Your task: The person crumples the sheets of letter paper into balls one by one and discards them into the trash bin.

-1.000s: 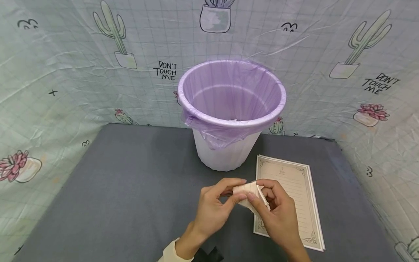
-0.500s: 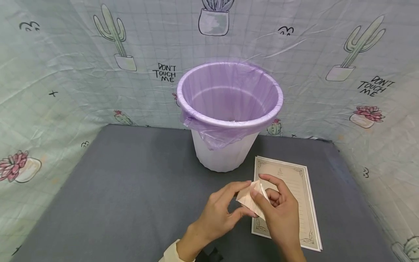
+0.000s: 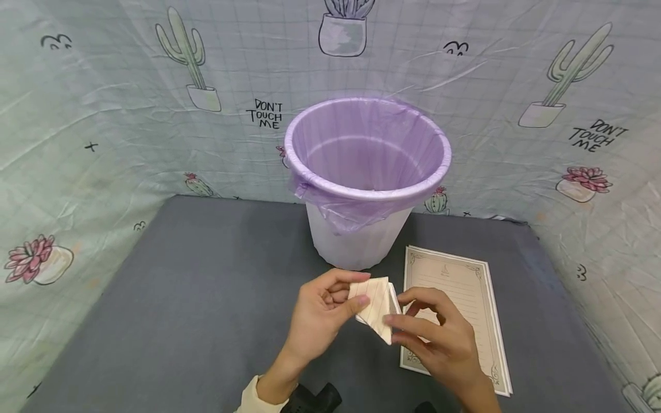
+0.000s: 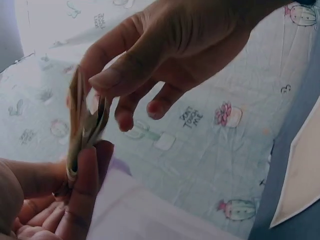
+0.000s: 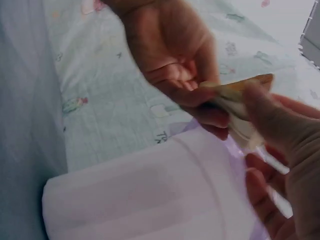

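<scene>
A small folded sheet of cream lined paper [image 3: 376, 307], with several layers parting along its right side, is held above the table. My left hand [image 3: 321, 314] pinches its left part between thumb and index finger, the other fingers curled behind. From the other side, my right hand [image 3: 439, 335] grips the paper's right edge with its fingertips. In the right wrist view, the right thumb [image 5: 260, 107] lies over the folded paper [image 5: 237, 97]. Seen edge-on in the left wrist view, the folded paper [image 4: 80, 117] shows loose layers between both hands.
Behind the hands stands a white bin [image 3: 356, 241] with a purple liner [image 3: 351, 215] over its rim. A stack of bordered, lined letter paper [image 3: 449, 275] lies at the right, partly under the right hand. Cactus-printed cloth [image 3: 232, 69] walls the grey table [image 3: 206, 298].
The folded paper has moved slightly left and been turned. The left hand has shifted its hold to the paper's left part, and the right hand has moved its grip to the right edge.
</scene>
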A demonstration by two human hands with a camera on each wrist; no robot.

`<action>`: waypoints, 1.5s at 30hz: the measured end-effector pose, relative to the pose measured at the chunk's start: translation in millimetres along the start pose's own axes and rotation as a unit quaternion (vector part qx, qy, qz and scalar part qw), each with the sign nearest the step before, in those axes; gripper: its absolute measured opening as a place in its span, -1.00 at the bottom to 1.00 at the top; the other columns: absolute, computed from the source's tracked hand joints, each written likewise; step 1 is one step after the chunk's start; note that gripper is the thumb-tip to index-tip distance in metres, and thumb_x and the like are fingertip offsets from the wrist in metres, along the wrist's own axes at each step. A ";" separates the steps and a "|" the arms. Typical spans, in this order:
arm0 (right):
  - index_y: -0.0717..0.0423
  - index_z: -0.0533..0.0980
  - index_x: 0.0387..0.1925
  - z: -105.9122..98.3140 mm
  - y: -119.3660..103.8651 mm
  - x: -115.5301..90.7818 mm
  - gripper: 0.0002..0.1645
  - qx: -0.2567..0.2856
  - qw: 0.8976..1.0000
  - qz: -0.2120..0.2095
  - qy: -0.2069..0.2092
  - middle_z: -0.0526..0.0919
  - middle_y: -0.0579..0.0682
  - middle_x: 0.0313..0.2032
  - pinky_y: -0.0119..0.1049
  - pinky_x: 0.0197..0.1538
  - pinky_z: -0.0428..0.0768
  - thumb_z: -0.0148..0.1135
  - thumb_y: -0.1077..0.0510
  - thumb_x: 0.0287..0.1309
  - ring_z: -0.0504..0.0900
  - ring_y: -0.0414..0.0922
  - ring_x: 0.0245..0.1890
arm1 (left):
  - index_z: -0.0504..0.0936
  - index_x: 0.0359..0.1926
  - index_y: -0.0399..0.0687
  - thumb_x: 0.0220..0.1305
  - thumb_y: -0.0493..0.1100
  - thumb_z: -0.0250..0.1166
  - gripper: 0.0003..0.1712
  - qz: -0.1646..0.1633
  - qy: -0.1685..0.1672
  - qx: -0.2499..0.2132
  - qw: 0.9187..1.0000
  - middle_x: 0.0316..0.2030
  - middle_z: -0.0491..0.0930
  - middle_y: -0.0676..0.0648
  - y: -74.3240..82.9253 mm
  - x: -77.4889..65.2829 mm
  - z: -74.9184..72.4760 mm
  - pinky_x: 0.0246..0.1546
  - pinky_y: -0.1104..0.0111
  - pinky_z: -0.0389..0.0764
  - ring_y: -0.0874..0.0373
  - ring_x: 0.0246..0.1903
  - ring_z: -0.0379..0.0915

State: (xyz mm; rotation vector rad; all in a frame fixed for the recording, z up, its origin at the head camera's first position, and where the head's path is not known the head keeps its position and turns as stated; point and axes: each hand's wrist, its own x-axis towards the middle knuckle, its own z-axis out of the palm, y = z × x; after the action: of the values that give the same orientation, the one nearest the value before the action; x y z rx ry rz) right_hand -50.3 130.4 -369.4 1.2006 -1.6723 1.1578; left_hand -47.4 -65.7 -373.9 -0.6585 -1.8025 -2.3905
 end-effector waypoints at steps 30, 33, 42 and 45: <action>0.57 0.44 0.02 1.4 -0.3 -22.3 -0.34 0.138 0.947 0.279 0.082 0.62 0.18 -0.30 -0.47 -0.33 0.59 0.35 0.70 -0.28 0.60 -0.17 -0.38 | 0.62 -0.06 -0.40 0.16 -0.46 0.30 -0.71 0.154 -0.057 0.155 0.974 -0.27 0.68 -0.19 -16.3 3.3 13.0 -0.36 0.38 0.64 0.22 -0.35 0.62; 0.56 0.51 -0.08 -1.9 1.8 -22.6 -0.43 0.147 0.944 0.280 0.092 0.63 0.16 -0.34 -0.49 -0.34 0.57 0.32 0.72 -0.29 0.59 -0.17 -0.38 | 0.60 -0.02 -0.41 0.23 -0.47 0.21 -0.72 0.179 -0.098 0.198 0.959 -0.27 0.68 -0.16 -17.9 4.8 9.4 -0.41 0.51 0.56 0.37 -0.42 0.50; 0.57 0.55 -0.15 -2.5 -5.3 -17.7 -0.44 0.181 0.944 0.261 0.094 0.62 0.13 -0.45 -0.49 -0.48 0.47 0.37 0.73 -0.39 0.48 -0.21 -0.49 | 0.59 -0.25 -0.65 0.07 -0.54 0.29 -0.80 0.083 -0.167 -0.012 0.982 -0.20 0.61 -0.42 -17.3 6.8 0.7 -0.25 0.09 0.63 -0.08 -0.12 0.60; 0.56 0.57 -0.18 0.2 -9.9 -13.2 -0.43 0.151 0.949 0.261 0.093 0.62 0.13 -0.47 -0.49 -0.52 0.43 0.36 0.75 -0.44 0.47 -0.22 -0.52 | 0.60 -0.17 -0.58 0.04 -0.48 0.35 -0.72 0.009 -0.154 -0.041 0.987 -0.18 0.63 -0.38 -14.2 4.6 1.7 -0.25 0.06 0.62 -0.06 -0.16 0.62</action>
State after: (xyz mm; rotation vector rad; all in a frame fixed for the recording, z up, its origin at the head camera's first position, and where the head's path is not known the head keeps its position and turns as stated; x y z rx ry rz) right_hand -37.3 132.3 -379.3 0.7990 -1.7600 1.8469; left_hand -55.5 -58.9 -384.6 -1.1038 -1.7981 -2.4748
